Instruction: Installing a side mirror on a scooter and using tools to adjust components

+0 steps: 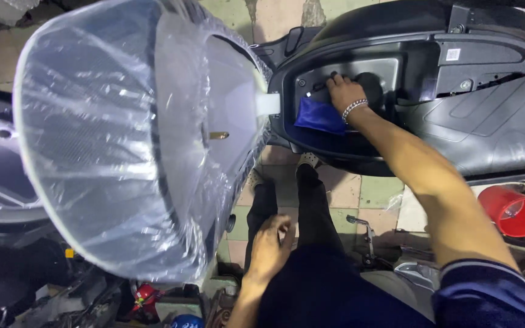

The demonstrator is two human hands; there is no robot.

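**Reaching Into the Open Scooter Compartment**

You are reaching your right hand (343, 92) into the black under-seat compartment (396, 67) of a scooter, fingers spread slightly apart and pressing down on the compartment's floor, gripping nothing. A beaded bracelet (354, 108) is circling your wrist. Just beside that hand, touching its heel, a blue cloth (318, 116) is lying on the compartment's near edge.

The raised seat (123, 133), wrapped in clear plastic film, is standing tilted up to the left of the compartment, its underside facing you, with a small brass-coloured latch piece (219, 135) showing through the wrap.

Your left hand (270, 246) is resting on your thigh, against your dark trousers (311, 206), fingers loosely curled together and holding nothing that can be made out.

A red plastic bucket (514, 211) is lying tipped on its side at the right, well apart from both hands, near the tiled floor (347, 191). A smaller red object (144, 297), too dim to identify, is sitting at the lower left.
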